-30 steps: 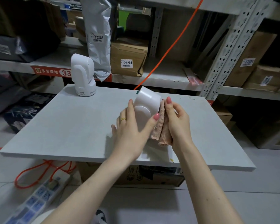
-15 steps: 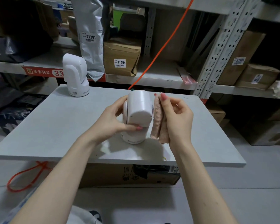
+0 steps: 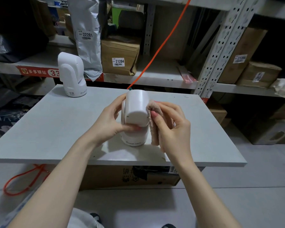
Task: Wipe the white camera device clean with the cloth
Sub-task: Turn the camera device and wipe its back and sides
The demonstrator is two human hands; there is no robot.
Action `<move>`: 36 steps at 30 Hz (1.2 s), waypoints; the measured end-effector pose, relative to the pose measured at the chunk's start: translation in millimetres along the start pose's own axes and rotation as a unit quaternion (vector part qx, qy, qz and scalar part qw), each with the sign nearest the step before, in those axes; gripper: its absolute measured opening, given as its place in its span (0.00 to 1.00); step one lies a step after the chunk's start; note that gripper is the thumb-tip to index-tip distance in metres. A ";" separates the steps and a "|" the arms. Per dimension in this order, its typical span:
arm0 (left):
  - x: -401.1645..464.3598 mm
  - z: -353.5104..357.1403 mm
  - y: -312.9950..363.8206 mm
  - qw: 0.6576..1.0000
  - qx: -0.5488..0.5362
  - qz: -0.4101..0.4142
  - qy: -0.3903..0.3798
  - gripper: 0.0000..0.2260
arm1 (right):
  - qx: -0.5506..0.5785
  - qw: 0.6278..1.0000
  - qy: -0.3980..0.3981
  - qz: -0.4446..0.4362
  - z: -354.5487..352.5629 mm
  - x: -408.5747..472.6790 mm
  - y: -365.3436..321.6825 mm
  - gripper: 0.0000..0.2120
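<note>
Both hands are busy just above the near half of the grey board: the left hand is wrapped round the left side of the white camera device, thumb laid across its front under the head, while the right hand is closed on a folded pinkish cloth and presses it against the device's right flank. The device stands upright on its round base, touching the board, squarely between the two hands. From the way it looks, I'd judge it a light, hard plastic shell, smooth enough to slip under a wiping push, so the steadying grip low on the body and near the base seems the sensible place to hold; the head probably swivels, and I'd not twist it by that part. The cloth looks soft and fluffy, folding easily round curves, so it should follow the rounded head without scratching. Further back, at the left far corner of the board, a second white camera stands alone, well apart. Behind that run metal shelves with labelled cardboard boxes, a grey parcel bag, and an orange cable slanting down.
</note>
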State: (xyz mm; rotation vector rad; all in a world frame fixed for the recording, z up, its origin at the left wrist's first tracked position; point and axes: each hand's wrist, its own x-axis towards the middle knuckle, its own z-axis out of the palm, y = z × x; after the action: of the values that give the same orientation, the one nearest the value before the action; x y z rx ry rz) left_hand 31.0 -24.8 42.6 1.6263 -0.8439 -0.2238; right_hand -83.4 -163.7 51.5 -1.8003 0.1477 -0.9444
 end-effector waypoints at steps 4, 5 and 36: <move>-1.7 3.6 1.3 0.999 0.030 0.029 -0.015 0.39 | 0.006 0.999 0.043 0.001 -0.1 9.1 -4.1 0.11; -1.6 5.2 1.6 0.998 0.040 0.036 -0.014 0.38 | 0.011 0.999 0.050 0.008 -0.4 11.5 -4.6 0.11; -2.8 43.9 2.3 0.908 0.341 0.156 0.185 0.36 | -0.135 0.975 0.109 -0.141 -2.0 13.3 -6.8 0.10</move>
State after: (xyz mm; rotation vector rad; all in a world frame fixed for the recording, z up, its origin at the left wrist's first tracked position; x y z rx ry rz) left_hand 2.8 -57.2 32.8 2.0451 -0.9191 0.6617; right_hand -77.8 -168.9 64.5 -1.9969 0.1682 -1.3811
